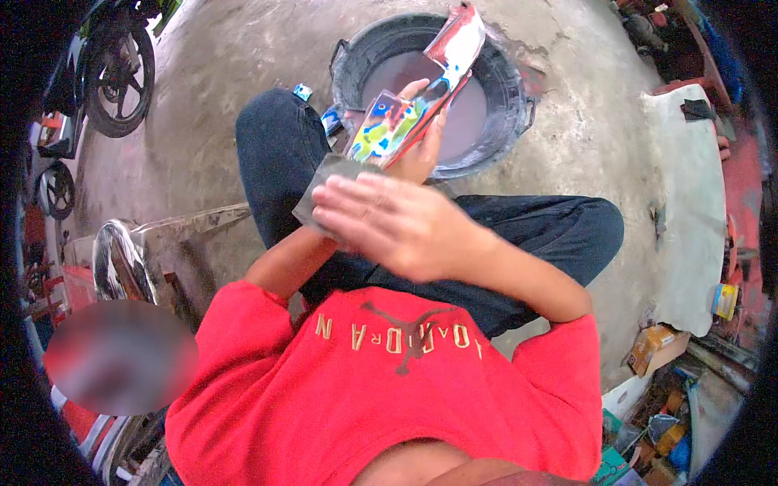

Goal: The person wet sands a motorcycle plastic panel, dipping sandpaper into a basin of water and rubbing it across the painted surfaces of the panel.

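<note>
My left hand (423,154) is wrapped round a long, narrow panel (382,125) with a patchy green, blue, red and white surface. The panel slants up to the right, its white and red far end (460,40) over a dark tub (519,89). Nearer my body, my right hand (389,219) is slightly blurred, fingers pressed together over a thin grey sheet (334,182). That sheet sticks out past the fingertips, beside the panel's lower end. The right thumb is hidden.
Cloudy liquid (478,121) fills the tub's bottom. Small patterned pieces (302,91) lie near my left knee. Motorcycle wheels (120,81) stand at far left, with a blurred oval (121,358) below. At right are a pale sheet (685,219), a yellow tin (725,300) and a box (655,348).
</note>
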Motion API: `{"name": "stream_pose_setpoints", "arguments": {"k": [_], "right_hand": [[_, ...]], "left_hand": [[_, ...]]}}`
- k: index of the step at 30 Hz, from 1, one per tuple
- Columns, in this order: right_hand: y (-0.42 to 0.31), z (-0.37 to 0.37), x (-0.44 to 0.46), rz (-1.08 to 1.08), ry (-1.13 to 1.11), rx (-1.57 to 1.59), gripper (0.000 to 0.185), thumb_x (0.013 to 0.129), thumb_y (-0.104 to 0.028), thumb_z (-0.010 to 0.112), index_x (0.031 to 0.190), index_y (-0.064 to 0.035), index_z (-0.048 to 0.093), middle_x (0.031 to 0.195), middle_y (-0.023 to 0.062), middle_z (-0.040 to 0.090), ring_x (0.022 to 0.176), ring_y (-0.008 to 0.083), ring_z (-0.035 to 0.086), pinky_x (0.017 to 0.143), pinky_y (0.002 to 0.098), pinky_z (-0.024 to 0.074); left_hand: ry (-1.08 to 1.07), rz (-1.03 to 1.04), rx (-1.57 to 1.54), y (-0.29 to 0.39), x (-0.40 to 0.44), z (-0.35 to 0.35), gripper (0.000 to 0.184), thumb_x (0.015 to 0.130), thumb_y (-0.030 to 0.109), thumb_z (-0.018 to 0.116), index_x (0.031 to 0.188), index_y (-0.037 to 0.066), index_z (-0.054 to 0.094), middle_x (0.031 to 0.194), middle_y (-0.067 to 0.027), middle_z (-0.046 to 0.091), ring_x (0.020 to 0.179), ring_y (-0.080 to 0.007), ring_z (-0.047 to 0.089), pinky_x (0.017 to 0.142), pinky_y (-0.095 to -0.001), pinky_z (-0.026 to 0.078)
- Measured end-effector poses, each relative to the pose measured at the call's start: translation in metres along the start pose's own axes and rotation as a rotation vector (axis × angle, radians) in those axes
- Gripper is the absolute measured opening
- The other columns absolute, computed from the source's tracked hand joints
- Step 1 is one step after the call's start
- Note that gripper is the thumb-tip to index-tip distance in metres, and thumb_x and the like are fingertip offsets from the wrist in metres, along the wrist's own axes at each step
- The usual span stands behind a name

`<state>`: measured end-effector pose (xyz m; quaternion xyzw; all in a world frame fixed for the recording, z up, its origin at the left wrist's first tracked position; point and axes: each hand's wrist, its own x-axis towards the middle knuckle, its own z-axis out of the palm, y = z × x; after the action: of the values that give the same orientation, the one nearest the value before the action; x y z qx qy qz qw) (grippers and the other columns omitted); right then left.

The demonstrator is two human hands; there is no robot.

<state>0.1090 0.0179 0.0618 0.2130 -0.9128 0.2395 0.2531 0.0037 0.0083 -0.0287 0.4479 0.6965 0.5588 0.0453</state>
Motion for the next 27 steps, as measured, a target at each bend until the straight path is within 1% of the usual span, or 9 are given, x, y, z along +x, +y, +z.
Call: {"name": "stream_pose_setpoints", "arguments": {"k": [2, 5, 8, 12, 15, 16, 21, 25, 27], "right_hand": [[0.029, -0.018, 0.001, 0.157, 0.008, -0.087, 0.048, 0.086, -0.010, 0.056, 0.133, -0.0054, 0.057, 0.136, 0.0163, 0.059, 0.125, 0.0323, 0.058, 0.105, 0.0437, 0.0462], [0.065, -0.015, -0.007, 0.259, 0.071, -0.160, 0.051, 0.085, -0.010, 0.058, 0.135, -0.0032, 0.054, 0.136, 0.0188, 0.058, 0.126, 0.0354, 0.057, 0.107, 0.0442, 0.0437], [0.020, 0.000, -0.004, 0.147, 0.034, -0.110, 0.051, 0.086, -0.011, 0.056, 0.136, -0.0023, 0.054, 0.135, 0.0188, 0.059, 0.126, 0.0347, 0.057, 0.109, 0.0460, 0.0427], [0.044, -0.015, -0.001, 0.154, 0.028, -0.087, 0.051, 0.084, -0.010, 0.060, 0.135, -0.0027, 0.055, 0.135, 0.0189, 0.059, 0.126, 0.0339, 0.057, 0.107, 0.0449, 0.0444], [0.072, -0.012, -0.010, 0.267, 0.063, -0.204, 0.057, 0.081, -0.007, 0.062, 0.137, -0.0031, 0.054, 0.136, 0.0188, 0.058, 0.127, 0.0340, 0.056, 0.108, 0.0436, 0.0432], [0.059, -0.010, -0.009, 0.238, 0.050, -0.200, 0.057, 0.081, -0.007, 0.062, 0.137, -0.0028, 0.053, 0.136, 0.0187, 0.058, 0.127, 0.0339, 0.056, 0.108, 0.0438, 0.0428], [0.011, -0.004, 0.006, 0.138, 0.018, -0.063, 0.055, 0.083, -0.007, 0.057, 0.138, -0.0015, 0.052, 0.138, 0.0197, 0.057, 0.129, 0.0349, 0.054, 0.110, 0.0455, 0.0412], [0.066, -0.003, -0.007, 0.359, 0.098, -0.167, 0.058, 0.080, -0.006, 0.061, 0.137, -0.0016, 0.052, 0.139, 0.0208, 0.055, 0.129, 0.0343, 0.054, 0.109, 0.0427, 0.0421], [0.037, -0.003, 0.002, 0.319, 0.036, -0.175, 0.059, 0.079, -0.006, 0.061, 0.137, -0.0022, 0.053, 0.140, 0.0206, 0.054, 0.131, 0.0337, 0.053, 0.110, 0.0437, 0.0416]], "left_hand": [[0.029, -0.324, -0.740, 0.004, 0.001, 0.008, 0.063, 0.093, 0.017, 0.067, 0.147, 0.006, 0.036, 0.121, -0.0094, 0.067, 0.103, -0.0224, 0.065, 0.098, -0.0394, 0.045], [0.102, 0.286, 0.470, 0.000, 0.006, -0.006, 0.058, 0.095, 0.006, 0.063, 0.146, 0.006, 0.036, 0.117, -0.0094, 0.067, 0.101, -0.0162, 0.065, 0.086, -0.0255, 0.052], [-0.048, -0.332, -0.355, 0.015, 0.003, -0.006, 0.057, 0.096, 0.004, 0.062, 0.146, 0.007, 0.036, 0.114, -0.0076, 0.067, 0.098, -0.0140, 0.065, 0.078, -0.0219, 0.052], [-0.049, -0.305, -0.634, 0.013, 0.007, -0.005, 0.053, 0.098, 0.005, 0.057, 0.145, 0.000, 0.034, 0.119, -0.0092, 0.063, 0.106, -0.0141, 0.061, 0.095, -0.0275, 0.048], [0.106, 0.142, 0.348, -0.016, -0.004, 0.004, 0.060, 0.096, 0.008, 0.062, 0.147, 0.003, 0.031, 0.126, -0.0095, 0.064, 0.111, -0.0187, 0.063, 0.097, -0.0299, 0.048], [0.043, -0.134, -0.120, -0.007, 0.004, 0.004, 0.060, 0.096, 0.006, 0.063, 0.147, 0.003, 0.032, 0.124, -0.0093, 0.065, 0.109, -0.0169, 0.064, 0.091, -0.0278, 0.052], [0.085, -0.240, -0.474, -0.006, 0.007, 0.001, 0.055, 0.095, 0.006, 0.066, 0.143, 0.003, 0.039, 0.116, -0.0111, 0.067, 0.103, -0.0159, 0.066, 0.084, -0.0269, 0.056], [0.184, 0.248, 0.208, -0.036, 0.003, 0.014, 0.054, 0.094, 0.009, 0.068, 0.141, 0.006, 0.043, 0.112, -0.0091, 0.069, 0.091, -0.0112, 0.066, 0.076, -0.0245, 0.054], [0.115, -0.114, -0.175, 0.006, 0.010, 0.000, 0.053, 0.094, 0.009, 0.067, 0.141, 0.006, 0.044, 0.107, -0.0074, 0.070, 0.087, -0.0107, 0.066, 0.076, -0.0239, 0.054]]}}
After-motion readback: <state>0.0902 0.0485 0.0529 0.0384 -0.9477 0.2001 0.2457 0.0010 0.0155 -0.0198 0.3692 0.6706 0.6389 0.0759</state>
